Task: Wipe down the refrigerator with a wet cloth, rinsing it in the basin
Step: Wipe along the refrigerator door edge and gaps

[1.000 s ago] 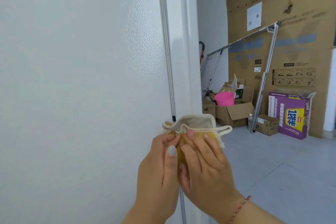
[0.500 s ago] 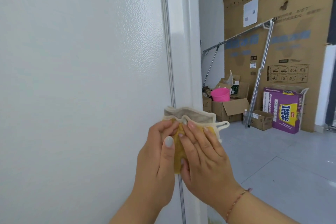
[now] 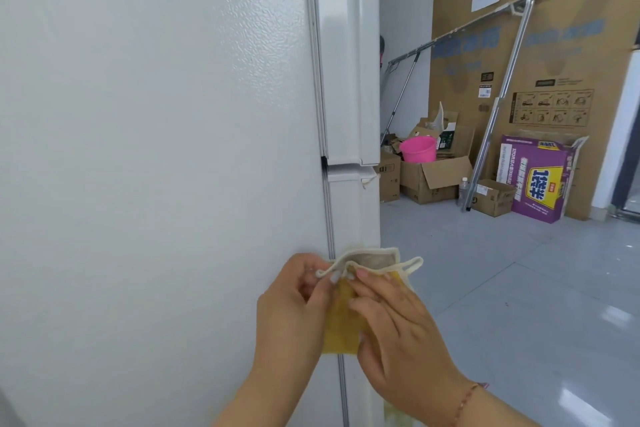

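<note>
Cloth (image 3: 341, 322) between hands, before refrigerator (image 3: 156, 149); boxes (image 3: 433, 177) behind right.

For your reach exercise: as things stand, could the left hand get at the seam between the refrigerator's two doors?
Probably yes. The left hand grips the cloth beside the refrigerator, below the door seam, with nothing between them; the right hand holds the cloth too.
</note>
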`<state>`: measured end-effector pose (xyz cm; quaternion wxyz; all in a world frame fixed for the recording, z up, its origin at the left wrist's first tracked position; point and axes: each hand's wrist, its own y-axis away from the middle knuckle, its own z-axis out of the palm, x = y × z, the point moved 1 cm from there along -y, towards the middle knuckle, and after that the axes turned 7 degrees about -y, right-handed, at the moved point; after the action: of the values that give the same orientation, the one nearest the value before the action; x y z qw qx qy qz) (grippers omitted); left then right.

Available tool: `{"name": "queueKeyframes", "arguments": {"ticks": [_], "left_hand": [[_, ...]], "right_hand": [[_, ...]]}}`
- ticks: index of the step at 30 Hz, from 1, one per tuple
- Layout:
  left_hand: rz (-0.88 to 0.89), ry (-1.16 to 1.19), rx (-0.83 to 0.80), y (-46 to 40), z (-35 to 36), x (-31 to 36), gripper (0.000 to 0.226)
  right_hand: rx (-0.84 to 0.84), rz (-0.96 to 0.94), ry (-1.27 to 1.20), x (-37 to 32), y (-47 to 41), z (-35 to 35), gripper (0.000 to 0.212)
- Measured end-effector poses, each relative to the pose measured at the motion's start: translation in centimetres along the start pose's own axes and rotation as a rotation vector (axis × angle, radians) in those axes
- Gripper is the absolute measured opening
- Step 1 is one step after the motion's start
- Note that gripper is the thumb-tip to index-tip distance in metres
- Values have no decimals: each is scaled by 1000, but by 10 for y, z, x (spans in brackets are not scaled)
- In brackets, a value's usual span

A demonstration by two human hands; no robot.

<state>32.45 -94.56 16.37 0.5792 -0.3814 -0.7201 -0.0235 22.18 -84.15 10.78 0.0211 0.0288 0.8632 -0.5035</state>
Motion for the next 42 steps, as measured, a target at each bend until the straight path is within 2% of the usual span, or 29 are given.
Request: {"name": "queueKeyframes", "arguments": {"ticks": [2,5,7,10,13,15,18,22,24,27,29,31,33,35,37,40,42], "left_hand": [[-57,90,-19,3,0,-2,11],[-85,134,-106,11,-2,-3,14],[-58,88,-182,19,-3,-5,18],[-45,22,-239,28,-8,-5,15],[-77,115,-371,37,-14,-10,20],[-156,178,-509,44,-16,-22,34],[-379,275,-686,63,-16,-48,73],[-577,332,-548,67,-17,-74,68],[-636,411,-484,66,-18,-80,59],[-703,523,-436,70,-16,-85,42],[-754,552,-435,76,-12,-91,33],[-812,556,-437,79,-8,-99,27],[-898,589,-440,80,-7,-108,32],[-1017,672,-457,82,-8,-119,36],[-1094,643,-483,89,-7,-132,34],[-1115,518,-440,100,-4,-157,59],[-1109,563,-389,105,1,-168,62]], "right_hand": [[74,113,-102,-2,6,-7,38],[162,456,-225,-6,12,-15,59],[57,644,-314,-8,11,-19,60],[-180,676,-402,-9,14,-23,31],[-311,739,-702,-7,19,-30,31],[-314,854,-902,-8,22,-33,23],[-207,1089,-1091,-8,35,-31,20],[-210,1359,-1168,-8,55,-19,34],[-226,1401,-1117,-7,62,-17,41],[-400,1382,-1024,-5,76,-13,68],[-465,1455,-1115,-11,91,-6,80],[-408,1576,-1293,-16,108,4,73],[-276,1681,-1425,-18,122,14,56],[-161,1757,-1505,-17,131,23,49],[-112,1818,-1510,-19,139,33,50],[-108,1928,-1416,-20,156,51,55],[-166,2003,-1362,-20,173,59,55]]}}
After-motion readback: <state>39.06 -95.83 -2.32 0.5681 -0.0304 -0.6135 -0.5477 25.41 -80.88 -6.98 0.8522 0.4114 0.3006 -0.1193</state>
